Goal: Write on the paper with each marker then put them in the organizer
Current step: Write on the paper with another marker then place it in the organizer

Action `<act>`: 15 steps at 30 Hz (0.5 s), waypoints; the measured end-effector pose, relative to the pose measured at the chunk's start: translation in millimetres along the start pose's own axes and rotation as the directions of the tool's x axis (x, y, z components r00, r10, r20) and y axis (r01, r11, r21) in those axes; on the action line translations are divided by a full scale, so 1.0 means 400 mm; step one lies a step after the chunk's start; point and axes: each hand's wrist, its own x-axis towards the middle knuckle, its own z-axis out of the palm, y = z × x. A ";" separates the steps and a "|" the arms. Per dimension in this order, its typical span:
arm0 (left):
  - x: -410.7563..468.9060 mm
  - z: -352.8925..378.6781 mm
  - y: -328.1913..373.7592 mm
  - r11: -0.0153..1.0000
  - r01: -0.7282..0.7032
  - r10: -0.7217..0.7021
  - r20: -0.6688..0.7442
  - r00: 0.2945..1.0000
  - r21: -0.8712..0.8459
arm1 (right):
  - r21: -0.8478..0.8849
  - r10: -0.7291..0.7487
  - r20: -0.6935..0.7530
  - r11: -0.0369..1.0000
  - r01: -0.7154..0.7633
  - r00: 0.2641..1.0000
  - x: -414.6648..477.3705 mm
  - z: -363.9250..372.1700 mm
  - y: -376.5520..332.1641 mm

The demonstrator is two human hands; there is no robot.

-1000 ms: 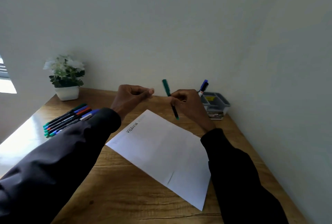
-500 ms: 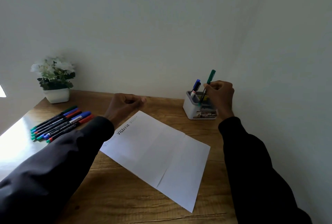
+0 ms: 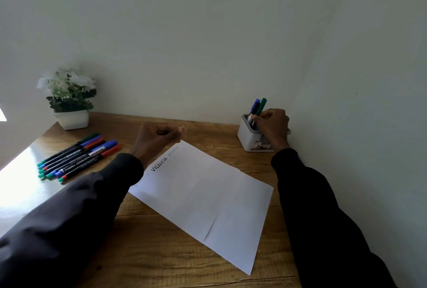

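A creased paper (image 3: 203, 195) lies on the counter (image 3: 161, 253), with writing near its far corner. The left hand (image 3: 154, 140) is above that corner, curled and empty. A row of markers (image 3: 78, 156) lies to the left. Farther right, the right hand (image 3: 272, 126) pinches the green marker (image 3: 262, 105), which stands in the organizer (image 3: 246, 137) beside a blue marker (image 3: 255, 105).

paper (image 3: 208, 197): a black handwritten word near its 11 o'clock corner, reading roughly "Victoria", middle letters uncertain; just past it towards 1 o'clock is a fainter green word, too pale to read.
markers (image 3: 78, 158): white print along the black barrels, too blurred to read.
organizer (image 3: 246, 136): small front sticker, illegible.
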 end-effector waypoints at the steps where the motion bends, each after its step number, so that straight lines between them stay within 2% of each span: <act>1: -0.001 -0.003 -0.003 1.000 -0.005 0.005 0.005 1.000 0.005 | -0.011 0.011 0.015 1.000 -0.011 1.000 -0.002 0.005 0.002; 9: 0.000 -0.008 -0.013 0.999 -0.004 0.003 -0.015 1.000 -0.042 | -0.084 0.068 0.048 0.994 -0.064 0.996 0.007 0.019 -0.009; 15: 0.003 -0.015 -0.016 0.997 0.009 -0.010 -0.015 1.000 -0.076 | -0.035 0.052 -0.038 0.998 -0.054 0.998 0.008 0.015 -0.028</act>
